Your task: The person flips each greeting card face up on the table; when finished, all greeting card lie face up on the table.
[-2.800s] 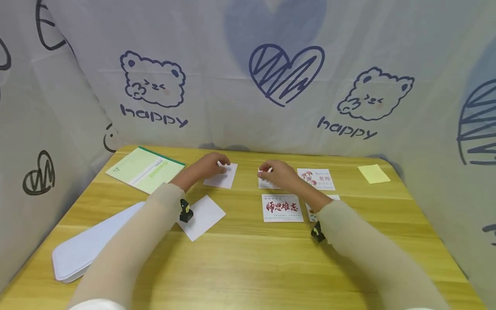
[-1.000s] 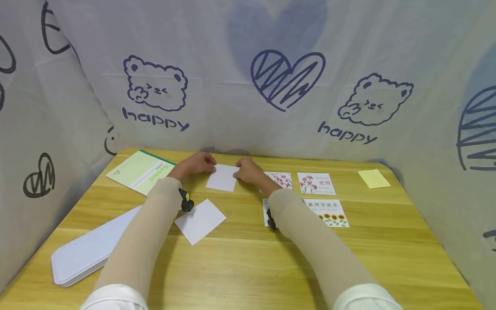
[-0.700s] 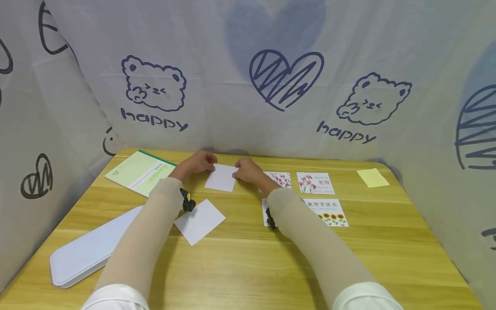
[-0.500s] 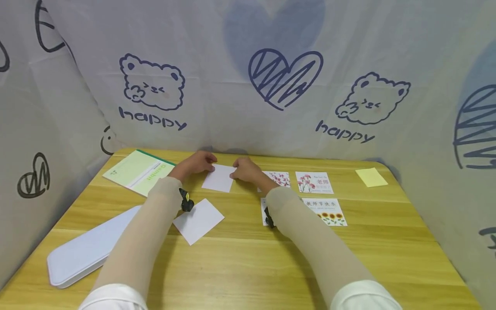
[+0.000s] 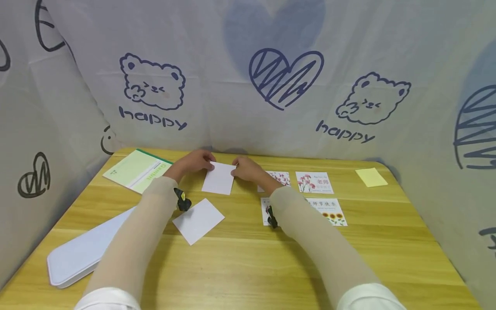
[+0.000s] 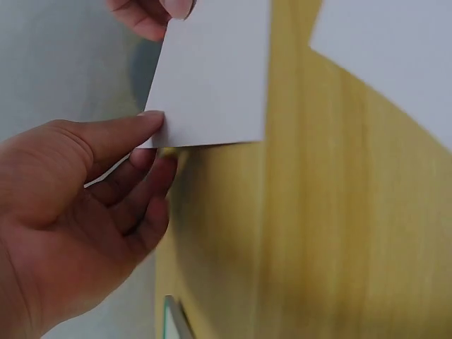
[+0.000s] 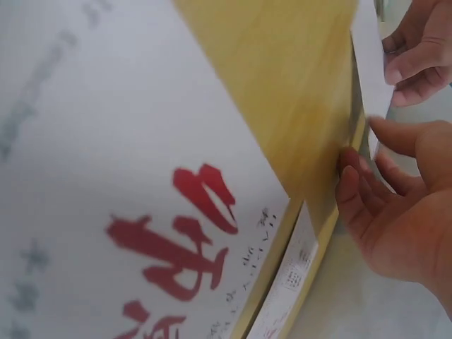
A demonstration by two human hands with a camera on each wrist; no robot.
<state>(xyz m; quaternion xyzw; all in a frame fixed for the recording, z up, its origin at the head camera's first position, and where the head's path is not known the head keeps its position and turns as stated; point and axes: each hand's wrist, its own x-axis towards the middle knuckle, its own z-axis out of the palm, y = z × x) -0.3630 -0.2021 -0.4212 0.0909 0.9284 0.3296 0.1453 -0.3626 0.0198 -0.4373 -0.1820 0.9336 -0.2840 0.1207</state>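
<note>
Pale cloth backdrop [image 5: 217, 86] reads "happy" twice, each under a bear's head drawn in dark line, above a wood-grain counter [image 5: 232, 267]. Near the counter's far edge, left of its middle, the left hand [image 5: 199, 161] and right hand [image 5: 248, 169] pinch a plain white card [image 5: 218, 178] by its two far corners; both wrist views show it lifted at least partly off the surface. Closer to the front lies a second white card [image 5: 199, 221], turned askew.

At the far left corner, a green-edged notepad [image 5: 133, 171] says "Gambit"; its smaller print is unreadable. The carnation card [image 5: 314, 183] bears 老师, with fainter writing below. On the sunflower card [image 5: 331, 212] 师节快乐 can be read, its left part covered by the right sleeve [image 5: 310, 228]. That sleeve also hides most of the red-lettered card [image 7: 141, 141], whose brush characters run out of the right wrist view, blurred. The right hand and wrist cover part of the blossom card [image 5: 280, 176]. Along the left edge, a pale case [image 5: 73, 258] is partly behind the left sleeve [image 5: 131, 241]. A yellow note [image 5: 371, 177] sits by the far right corner.
</note>
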